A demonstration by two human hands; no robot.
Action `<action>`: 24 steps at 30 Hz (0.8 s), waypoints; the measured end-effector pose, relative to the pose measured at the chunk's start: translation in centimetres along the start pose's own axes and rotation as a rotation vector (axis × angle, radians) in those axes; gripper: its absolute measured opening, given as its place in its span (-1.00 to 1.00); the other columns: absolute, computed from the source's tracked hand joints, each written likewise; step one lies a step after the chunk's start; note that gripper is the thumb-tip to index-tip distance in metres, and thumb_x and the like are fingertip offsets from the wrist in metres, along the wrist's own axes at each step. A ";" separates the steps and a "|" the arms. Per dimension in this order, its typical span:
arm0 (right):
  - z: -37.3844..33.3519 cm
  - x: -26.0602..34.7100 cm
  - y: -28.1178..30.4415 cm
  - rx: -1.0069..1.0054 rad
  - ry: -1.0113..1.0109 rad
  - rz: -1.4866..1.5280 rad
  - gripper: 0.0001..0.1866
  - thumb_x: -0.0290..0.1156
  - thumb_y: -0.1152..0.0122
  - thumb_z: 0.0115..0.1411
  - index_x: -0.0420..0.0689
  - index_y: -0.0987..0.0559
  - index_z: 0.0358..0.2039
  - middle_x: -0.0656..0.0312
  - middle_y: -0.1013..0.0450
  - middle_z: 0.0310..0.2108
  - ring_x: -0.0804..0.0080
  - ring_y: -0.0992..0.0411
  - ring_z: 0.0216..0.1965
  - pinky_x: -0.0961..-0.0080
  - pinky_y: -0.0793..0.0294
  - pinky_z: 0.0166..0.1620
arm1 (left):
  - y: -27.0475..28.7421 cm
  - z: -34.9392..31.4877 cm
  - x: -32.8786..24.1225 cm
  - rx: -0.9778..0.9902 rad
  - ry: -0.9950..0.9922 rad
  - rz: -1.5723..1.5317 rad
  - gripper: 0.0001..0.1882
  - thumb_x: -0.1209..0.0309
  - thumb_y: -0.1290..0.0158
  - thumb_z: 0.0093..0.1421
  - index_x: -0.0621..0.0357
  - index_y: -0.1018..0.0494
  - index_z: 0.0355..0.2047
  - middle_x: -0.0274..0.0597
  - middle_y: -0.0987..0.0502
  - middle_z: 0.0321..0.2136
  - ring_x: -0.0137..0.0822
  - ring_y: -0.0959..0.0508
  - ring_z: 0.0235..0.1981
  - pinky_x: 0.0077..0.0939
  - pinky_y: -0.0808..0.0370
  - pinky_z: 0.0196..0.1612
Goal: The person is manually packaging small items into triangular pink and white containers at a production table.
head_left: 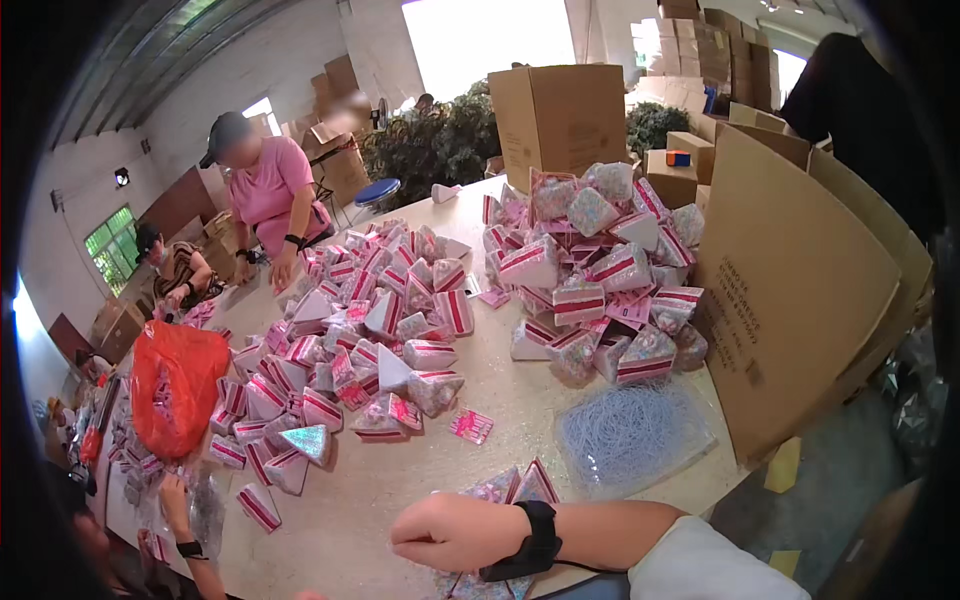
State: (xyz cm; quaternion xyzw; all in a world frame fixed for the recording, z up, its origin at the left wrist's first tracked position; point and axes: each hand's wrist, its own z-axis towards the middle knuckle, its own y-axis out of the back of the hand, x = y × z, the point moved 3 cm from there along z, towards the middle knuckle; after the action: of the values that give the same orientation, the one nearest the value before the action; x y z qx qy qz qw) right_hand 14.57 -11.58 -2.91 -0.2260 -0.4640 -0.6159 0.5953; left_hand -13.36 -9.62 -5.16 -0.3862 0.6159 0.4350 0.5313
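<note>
My right hand (440, 535) comes in from the right with a black wristband, over the near part of the table. Its fingers are curled closed, and whatever may be in them is hidden. Right behind it stand cake-slice-shaped pieces, one a pink-edged slice (535, 482); more glittery slices (480, 586) show just below the hand. At the lower edge a small bit of skin, perhaps my left hand (310, 595), is too cut off to read. A pink printed card (471, 426) lies flat beyond the right hand.
Heaps of cake slices (380, 310) cover the white table (370, 500). At right are a bag of pale shredded filler (635, 435) and an open carton (800, 290). A red plastic bag (180, 385) sits left. Co-workers stand or sit around; one's hand (175, 500) reaches in at lower left.
</note>
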 end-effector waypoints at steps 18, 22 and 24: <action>4.0 11.7 24.3 -0.917 -0.038 -0.536 -0.72 -0.32 0.05 0.24 -0.22 -0.46 -0.52 0.32 -0.36 -0.64 0.61 -0.32 -0.60 0.67 -0.33 -0.46 | -1.6 -1.1 9.7 -0.415 -0.676 1.018 -0.82 0.34 0.12 0.17 0.21 -0.37 -0.39 0.06 -0.40 -0.37 0.09 -0.37 -0.29 -0.02 -0.24 -0.20; 6.9 16.0 33.1 -1.142 -0.078 -0.898 -0.69 -0.26 0.00 0.18 -0.26 -0.54 -0.48 0.11 -0.47 -0.61 0.32 -0.47 -0.51 0.45 -0.43 -0.40 | -1.6 -1.0 10.0 -0.430 -0.726 0.986 -0.83 0.35 0.12 0.14 0.16 -0.40 -0.36 -0.01 -0.43 -0.34 0.02 -0.39 -0.28 -0.06 -0.24 -0.18; 6.3 14.9 37.3 -1.169 -0.131 -1.220 -0.66 -0.21 -0.02 0.16 -0.26 -0.56 -0.43 0.00 -0.50 -0.54 0.12 -0.50 -0.41 0.32 -0.46 -0.29 | -1.4 -0.8 10.2 -0.390 -0.716 0.967 -0.82 0.35 0.12 0.14 0.16 -0.40 -0.35 -0.02 -0.43 -0.34 0.01 -0.39 -0.27 -0.06 -0.24 -0.18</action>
State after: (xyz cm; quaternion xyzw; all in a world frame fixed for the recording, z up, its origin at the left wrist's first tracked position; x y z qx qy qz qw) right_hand 45.17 -8.87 23.70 -0.2428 -0.1452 -0.9556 -0.0822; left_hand -13.66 -11.00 -15.38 0.0153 0.4142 0.8325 0.3676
